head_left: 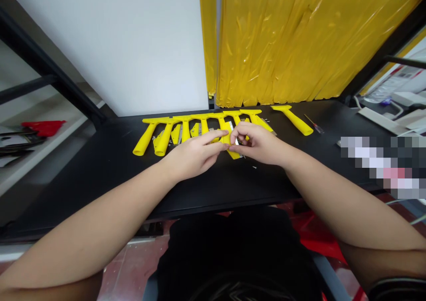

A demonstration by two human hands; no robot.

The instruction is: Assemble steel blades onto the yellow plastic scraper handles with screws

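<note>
Both hands meet over the middle of a black table, at a flat yellow plastic piece with a shiny metal strip along it. My left hand grips its left side with fingers fairly straight. My right hand is curled, its thumb and fingertips pinched at the metal strip; anything small between them is hidden. Just beyond stand several yellow T-shaped handles in a row, partly covered by my hands. Smaller yellow pieces with metal strips lie among the handles.
One more yellow handle lies apart on the right, beside a screwdriver. A small screw rests near my right hand. Behind the black table rise a white panel and a yellow plastic curtain.
</note>
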